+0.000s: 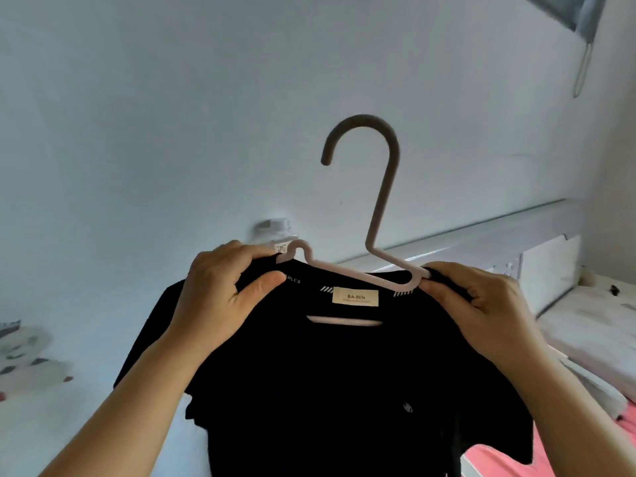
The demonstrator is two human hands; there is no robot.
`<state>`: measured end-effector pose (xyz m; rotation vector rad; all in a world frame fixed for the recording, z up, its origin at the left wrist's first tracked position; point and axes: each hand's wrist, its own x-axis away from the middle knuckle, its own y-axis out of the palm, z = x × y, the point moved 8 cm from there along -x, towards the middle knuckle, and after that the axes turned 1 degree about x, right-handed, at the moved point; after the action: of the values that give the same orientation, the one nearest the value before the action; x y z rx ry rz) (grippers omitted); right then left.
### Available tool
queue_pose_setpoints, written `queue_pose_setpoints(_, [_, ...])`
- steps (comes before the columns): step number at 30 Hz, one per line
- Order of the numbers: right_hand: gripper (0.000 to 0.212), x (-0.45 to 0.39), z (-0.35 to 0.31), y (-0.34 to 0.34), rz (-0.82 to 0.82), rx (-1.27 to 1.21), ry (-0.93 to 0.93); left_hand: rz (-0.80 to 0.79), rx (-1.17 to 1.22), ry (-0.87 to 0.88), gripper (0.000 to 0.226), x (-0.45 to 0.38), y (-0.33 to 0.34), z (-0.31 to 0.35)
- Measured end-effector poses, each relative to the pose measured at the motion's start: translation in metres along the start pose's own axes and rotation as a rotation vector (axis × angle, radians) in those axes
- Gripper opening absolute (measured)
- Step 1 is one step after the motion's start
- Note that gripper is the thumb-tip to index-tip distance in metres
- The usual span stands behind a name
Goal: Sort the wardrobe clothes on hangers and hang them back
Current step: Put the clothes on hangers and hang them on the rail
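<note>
A black T-shirt [344,390] with a cream neck label hangs in front of me on a pale pink hanger [378,204]. The hanger's hook points up and curls to the left, free in the air. My left hand [220,297] pinches the shirt's left shoulder at the collar, over the hanger's left arm. At the right shoulder, my right hand [481,304] pinches the fabric where the hanger's right arm ends. The hanger's lower bar shows through the neck opening; the rest of it is hidden inside the shirt.
A white wall fills the background, with a small white fitting [273,228] behind the left hand. A white bed frame rail [481,235] runs at the right, with light bedding [592,335] and pink fabric [495,463] below it. A grey cloth hangs at the top right.
</note>
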<state>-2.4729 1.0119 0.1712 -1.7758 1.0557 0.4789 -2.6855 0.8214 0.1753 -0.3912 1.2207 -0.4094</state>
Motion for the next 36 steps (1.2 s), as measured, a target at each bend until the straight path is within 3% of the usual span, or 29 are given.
queue_pose_setpoints(3, [0.018, -0.005, -0.016, 0.011, -0.047, -0.137, -0.046, 0.101, -0.169, 0.016, 0.049, 0.015, -0.034, 0.012])
queue_pose_setpoints(7, [0.024, -0.010, -0.046, 0.028, -0.119, -0.286, -0.126, 0.095, -0.252, -0.110, 0.024, 0.038, -0.062, 0.023])
queue_pose_setpoints(12, [0.040, -0.012, -0.093, 0.051, -0.273, -0.361, -0.278, 0.227, -0.431, -0.165, 0.017, 0.080, -0.128, 0.037])
queue_pose_setpoints(14, [0.050, -0.010, -0.112, 0.061, -0.310, -0.409, -0.332, 0.258, -0.499, -0.200, 0.020, 0.102, -0.164, 0.043])
queue_pose_setpoints(18, [0.048, -0.006, -0.152, 0.078, -0.330, -0.569, -0.376, 0.313, -0.633, -0.304, 0.040, 0.146, -0.239, 0.060])
queue_pose_setpoints(20, [0.047, -0.003, -0.176, 0.090, -0.348, -0.615, -0.418, 0.340, -0.707, -0.358, 0.039, 0.167, -0.274, 0.068])
queue_pose_setpoints(28, [0.033, 0.052, -0.325, 0.153, -0.526, -0.822, -0.683, 0.444, -0.998, -0.495, 0.028, 0.250, -0.409, 0.101])
queue_pose_setpoints(36, [0.049, 0.076, -0.497, 0.194, -0.388, -0.868, -0.905, 0.543, -1.047, -0.548, 0.041, 0.300, -0.535, 0.084])
